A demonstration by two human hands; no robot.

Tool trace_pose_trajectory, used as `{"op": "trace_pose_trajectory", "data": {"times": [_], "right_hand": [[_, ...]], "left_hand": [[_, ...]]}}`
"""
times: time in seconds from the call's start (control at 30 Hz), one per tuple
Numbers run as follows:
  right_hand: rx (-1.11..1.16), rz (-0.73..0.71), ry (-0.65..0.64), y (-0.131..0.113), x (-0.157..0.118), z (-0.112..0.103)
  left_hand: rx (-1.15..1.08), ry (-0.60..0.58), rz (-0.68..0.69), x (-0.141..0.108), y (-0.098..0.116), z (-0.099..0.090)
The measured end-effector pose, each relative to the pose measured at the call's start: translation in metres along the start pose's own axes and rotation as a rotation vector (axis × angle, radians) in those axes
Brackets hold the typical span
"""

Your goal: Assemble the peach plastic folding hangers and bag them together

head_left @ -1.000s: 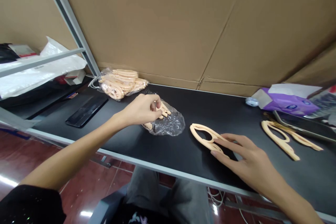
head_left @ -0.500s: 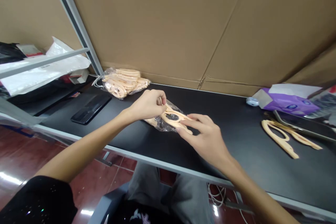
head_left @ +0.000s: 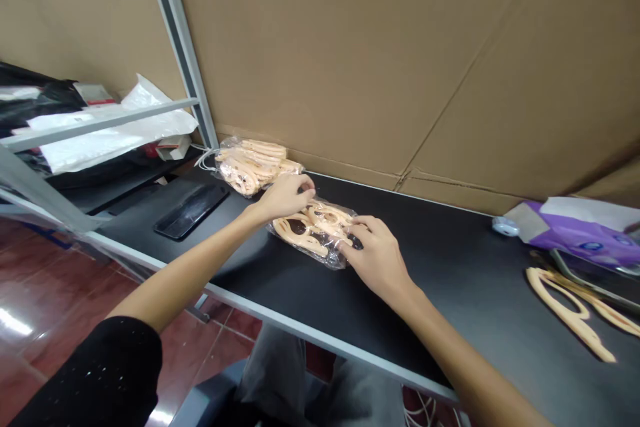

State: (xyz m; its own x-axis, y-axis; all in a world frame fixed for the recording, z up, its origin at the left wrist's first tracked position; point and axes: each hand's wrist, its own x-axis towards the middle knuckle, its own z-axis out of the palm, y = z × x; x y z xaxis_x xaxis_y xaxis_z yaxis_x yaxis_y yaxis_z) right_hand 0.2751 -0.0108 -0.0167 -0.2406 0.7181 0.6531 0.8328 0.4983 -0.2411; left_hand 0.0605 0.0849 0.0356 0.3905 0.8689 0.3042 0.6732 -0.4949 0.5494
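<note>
A clear plastic bag [head_left: 324, 252] with cream-coloured cut-out pieces [head_left: 296, 237] inside lies on the black table in front of me. My left hand [head_left: 289, 199] pinches the bag's upper left edge, fingers curled together. At its right end, my right hand [head_left: 376, 250] grips the bag between thumb and fingers. More cream pieces in clear bags [head_left: 255, 163] are piled behind my left hand, against the cardboard. Two loose cream pieces [head_left: 570, 313] rest at the far right.
A black phone [head_left: 191, 211] lies left on the table [head_left: 450, 280]. At the right are a purple tissue pack [head_left: 583, 233], a small pale-blue object [head_left: 505, 226] and a dark flat device [head_left: 600, 278]. A metal frame [head_left: 183, 40] and white plastic bags [head_left: 110, 140] stand left.
The cream piece in my right hand has gone into the bag, which now lies flatter with its pieces spread side by side. The camera view has shifted left.
</note>
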Motion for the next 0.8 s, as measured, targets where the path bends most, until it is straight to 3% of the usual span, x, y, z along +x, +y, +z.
{"op": "trace_pose_trajectory", "data": {"times": [0.1, 0.2, 0.33, 0.43, 0.63, 0.8], "right_hand": [[-0.044, -0.041, -0.041, 0.004, 0.0, 0.001], [-0.058, -0.082, -0.091, 0.006, 0.008, 0.007], [0.014, -0.162, -0.152, 0.007, 0.017, 0.014], [0.019, -0.191, -0.165, 0.007, 0.014, 0.008], [-0.098, -0.084, -0.163, 0.011, 0.005, -0.012], [-0.078, 0.013, -0.17, 0.011, 0.017, 0.0]], "left_hand": [[-0.003, 0.0, -0.04, 0.0, -0.037, 0.012], [-0.008, -0.014, -0.039, -0.004, -0.054, 0.022], [-0.014, -0.015, -0.042, -0.008, -0.057, 0.025], [-0.023, -0.019, -0.047, -0.008, -0.057, 0.024], [-0.044, -0.02, -0.052, -0.008, -0.056, 0.024], [-0.049, -0.015, -0.061, -0.008, -0.054, 0.024]]}}
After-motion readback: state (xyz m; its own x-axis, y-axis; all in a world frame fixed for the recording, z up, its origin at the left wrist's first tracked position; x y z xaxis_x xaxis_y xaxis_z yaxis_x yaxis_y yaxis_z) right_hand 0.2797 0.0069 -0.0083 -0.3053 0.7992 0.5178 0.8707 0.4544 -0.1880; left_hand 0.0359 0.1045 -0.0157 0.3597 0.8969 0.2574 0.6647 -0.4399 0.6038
